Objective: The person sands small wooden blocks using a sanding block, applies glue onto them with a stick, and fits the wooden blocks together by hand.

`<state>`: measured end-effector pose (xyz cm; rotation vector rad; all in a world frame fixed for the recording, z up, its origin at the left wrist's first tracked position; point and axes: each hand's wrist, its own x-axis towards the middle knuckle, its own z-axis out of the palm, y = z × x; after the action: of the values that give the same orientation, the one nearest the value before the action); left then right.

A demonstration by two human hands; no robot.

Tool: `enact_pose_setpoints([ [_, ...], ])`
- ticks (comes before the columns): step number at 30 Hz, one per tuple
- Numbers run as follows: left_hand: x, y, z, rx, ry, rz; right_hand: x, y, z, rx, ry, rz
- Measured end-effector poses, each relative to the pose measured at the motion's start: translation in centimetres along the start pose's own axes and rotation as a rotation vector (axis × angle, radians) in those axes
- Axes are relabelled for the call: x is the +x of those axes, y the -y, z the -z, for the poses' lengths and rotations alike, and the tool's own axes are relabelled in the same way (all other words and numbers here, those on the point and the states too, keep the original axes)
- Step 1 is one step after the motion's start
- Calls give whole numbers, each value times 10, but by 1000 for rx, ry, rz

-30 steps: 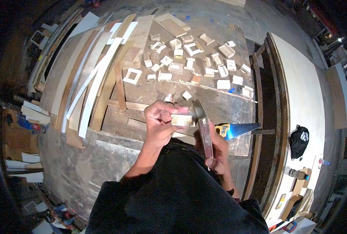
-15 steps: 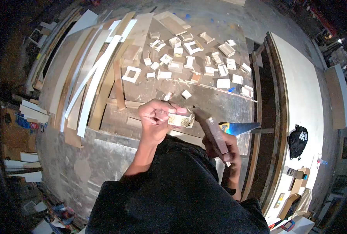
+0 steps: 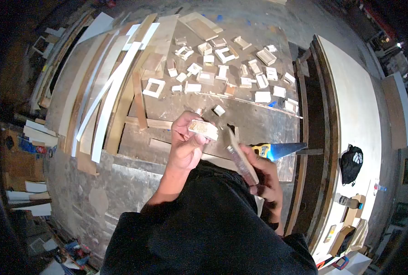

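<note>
"What is gripped in the left hand (image 3: 185, 147)?"

"A small, pale, rectangular wooden block with a rough, speckled tan face (image 3: 202, 129). It is pinched between thumb and fingers, raised above the table (image 3: 263, 129)."

"And the right hand (image 3: 264, 175)?"

"That one is closed around a long, flat, brown bar with a pale edge (image 3: 242, 164). It is held aslant, near the block but apart from it; what kind of tool it is cannot be told."

"What is seen close by?"

"A saw with a blue blade and a yellow handle (image 3: 284, 150) is laid just beyond the right hand. A small white block (image 3: 219, 110) is set ahead of both hands."

"And farther out?"

"Many small, pale, box-like wooden pieces (image 3: 262, 96) are scattered across the far part. Long white strips (image 3: 104, 128) are stacked at the left, and a black drawstring bag (image 3: 351, 165) is placed on the white board (image 3: 357, 101) at the right."
</note>
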<state>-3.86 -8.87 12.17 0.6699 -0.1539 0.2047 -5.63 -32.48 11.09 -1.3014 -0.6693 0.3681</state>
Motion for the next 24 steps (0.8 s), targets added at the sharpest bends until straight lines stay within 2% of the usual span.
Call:
enact_pose_setpoints([
  [1,0,2,0,-73,28,32,-1,2,-1,73,-87,-44],
  [3,-4,7,-2,-54,25,40,1,6,-6,106,-107,-65],
  [7,-3,14,-2,-46,74,94,8,2,-15,125,-169,23],
  [9,-4,14,-10,-147,-81,91,18,5,-18,-192,-37,181],
  [11,-9,11,-6,-251,-129,148,23,17,-16,-266,-68,192],
  [13,-8,11,5,-416,-69,185,23,29,-10,-454,-42,-28],
  [14,-8,12,8,-415,-74,186,26,21,-13,-430,-139,114],
  [16,-7,13,5,-621,42,215,26,22,-8,-422,-151,132],
  [17,-4,13,2,-623,38,218,25,23,-6,-416,-163,156],
  [19,1,11,-4,-713,172,264,24,23,-5,-426,-175,147],
  [20,0,12,-3,-713,172,266,24,22,-6,-431,-177,145],
  [22,-5,17,1,-265,-37,193,25,18,-9,-436,-182,142],
  [24,-6,21,4,-310,-14,207,27,6,-15,-454,-199,201],
])
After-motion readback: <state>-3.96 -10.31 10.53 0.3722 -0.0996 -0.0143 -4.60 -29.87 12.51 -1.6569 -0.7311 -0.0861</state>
